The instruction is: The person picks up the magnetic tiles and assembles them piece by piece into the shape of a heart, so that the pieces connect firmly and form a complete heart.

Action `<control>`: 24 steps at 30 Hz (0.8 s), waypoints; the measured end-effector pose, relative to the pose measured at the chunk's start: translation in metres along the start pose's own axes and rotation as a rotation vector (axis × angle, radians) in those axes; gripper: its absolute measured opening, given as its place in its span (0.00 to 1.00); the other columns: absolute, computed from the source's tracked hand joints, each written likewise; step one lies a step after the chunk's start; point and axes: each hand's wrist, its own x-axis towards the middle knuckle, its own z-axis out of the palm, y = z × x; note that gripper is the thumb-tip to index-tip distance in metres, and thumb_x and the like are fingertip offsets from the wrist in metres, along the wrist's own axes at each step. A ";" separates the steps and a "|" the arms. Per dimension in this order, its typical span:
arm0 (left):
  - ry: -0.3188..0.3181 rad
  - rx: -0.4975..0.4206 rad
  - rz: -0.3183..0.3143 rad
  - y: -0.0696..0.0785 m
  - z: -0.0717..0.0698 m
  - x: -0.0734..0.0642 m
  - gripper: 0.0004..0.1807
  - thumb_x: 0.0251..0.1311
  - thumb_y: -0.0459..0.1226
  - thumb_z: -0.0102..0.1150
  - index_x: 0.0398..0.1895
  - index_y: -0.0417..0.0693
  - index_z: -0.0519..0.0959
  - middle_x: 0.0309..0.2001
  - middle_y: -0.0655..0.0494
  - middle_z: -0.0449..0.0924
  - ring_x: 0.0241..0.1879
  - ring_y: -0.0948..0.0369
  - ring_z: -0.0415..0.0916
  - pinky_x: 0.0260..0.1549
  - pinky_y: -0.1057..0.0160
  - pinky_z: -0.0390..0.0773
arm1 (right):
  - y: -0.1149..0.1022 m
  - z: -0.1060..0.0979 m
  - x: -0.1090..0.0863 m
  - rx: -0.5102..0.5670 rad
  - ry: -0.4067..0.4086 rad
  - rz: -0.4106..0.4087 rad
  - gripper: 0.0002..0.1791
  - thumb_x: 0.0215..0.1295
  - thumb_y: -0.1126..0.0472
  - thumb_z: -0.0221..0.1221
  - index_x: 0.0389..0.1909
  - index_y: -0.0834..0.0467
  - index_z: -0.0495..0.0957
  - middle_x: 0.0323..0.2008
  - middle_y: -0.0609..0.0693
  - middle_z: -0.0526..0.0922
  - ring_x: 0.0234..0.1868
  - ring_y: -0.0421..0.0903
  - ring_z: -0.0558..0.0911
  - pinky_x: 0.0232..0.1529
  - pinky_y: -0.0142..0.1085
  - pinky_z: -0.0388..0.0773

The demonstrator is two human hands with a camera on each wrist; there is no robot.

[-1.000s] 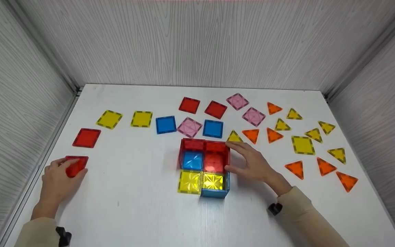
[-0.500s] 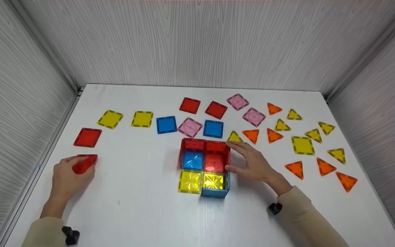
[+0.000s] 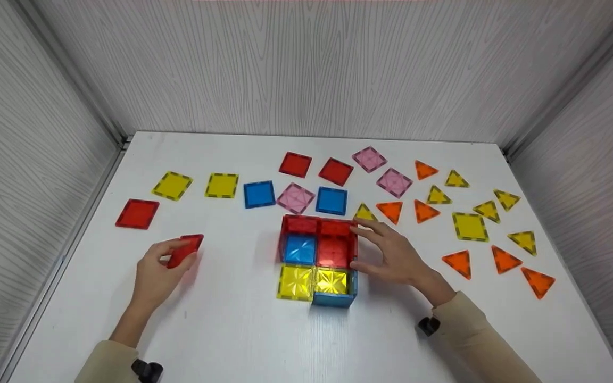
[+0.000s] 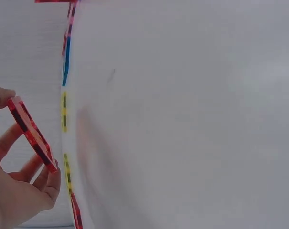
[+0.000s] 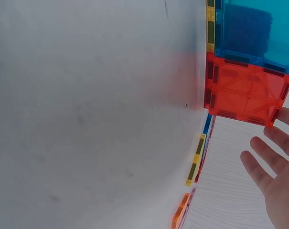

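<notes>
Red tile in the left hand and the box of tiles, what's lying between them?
Only bare white tabletop lies between the red tile and the box; the head view shows it.

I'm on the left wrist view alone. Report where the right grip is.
Observer: The right grip touches a standing red wall on the right side of the tile structure.
Operator: Describe the structure's near-left corner.
Observer: A yellow square lies flat there, with no wall standing on its near or left edge.
Operator: Count the orange pieces.
Observer: Six orange triangles lie on the right half of the table.
</notes>
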 end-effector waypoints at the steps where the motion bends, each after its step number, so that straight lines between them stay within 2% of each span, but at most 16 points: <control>1: -0.009 -0.015 -0.016 0.003 0.004 -0.001 0.27 0.71 0.45 0.66 0.71 0.49 0.75 0.72 0.42 0.71 0.69 0.47 0.67 0.53 0.65 0.84 | 0.000 0.000 0.000 -0.009 0.002 -0.009 0.43 0.63 0.37 0.70 0.76 0.50 0.72 0.77 0.52 0.72 0.76 0.57 0.72 0.68 0.61 0.78; 3: -0.026 -0.047 -0.047 0.008 0.011 -0.003 0.28 0.72 0.45 0.65 0.71 0.49 0.75 0.72 0.43 0.72 0.69 0.49 0.68 0.48 0.76 0.78 | -0.001 0.000 -0.001 -0.026 0.008 -0.024 0.42 0.62 0.37 0.70 0.75 0.50 0.73 0.77 0.51 0.72 0.76 0.56 0.73 0.68 0.60 0.79; 6: -0.049 -0.095 -0.077 0.016 0.022 -0.006 0.28 0.71 0.46 0.66 0.71 0.50 0.75 0.71 0.44 0.73 0.68 0.50 0.68 0.43 0.82 0.75 | -0.001 0.000 -0.003 -0.044 0.017 -0.041 0.42 0.62 0.36 0.70 0.74 0.49 0.74 0.77 0.51 0.72 0.75 0.55 0.74 0.67 0.59 0.79; 11: -0.067 -0.166 -0.075 0.028 0.040 -0.014 0.26 0.71 0.44 0.67 0.70 0.50 0.77 0.69 0.44 0.76 0.65 0.51 0.70 0.44 0.80 0.77 | -0.003 -0.001 -0.008 -0.067 0.024 -0.073 0.42 0.61 0.36 0.70 0.73 0.49 0.75 0.77 0.51 0.72 0.75 0.55 0.74 0.67 0.59 0.79; 20: -0.066 -0.253 -0.011 0.047 0.077 -0.032 0.20 0.70 0.40 0.68 0.62 0.47 0.83 0.63 0.45 0.83 0.59 0.52 0.79 0.49 0.79 0.79 | -0.003 -0.001 -0.010 -0.089 0.023 -0.095 0.41 0.61 0.37 0.70 0.73 0.49 0.75 0.77 0.51 0.72 0.74 0.54 0.75 0.68 0.57 0.79; 24: -0.089 -0.308 -0.029 0.053 0.091 -0.040 0.17 0.70 0.39 0.68 0.59 0.48 0.84 0.59 0.47 0.85 0.54 0.54 0.82 0.48 0.76 0.83 | -0.003 -0.001 -0.009 -0.090 0.021 -0.100 0.41 0.61 0.37 0.70 0.73 0.49 0.75 0.77 0.51 0.72 0.74 0.54 0.75 0.68 0.58 0.79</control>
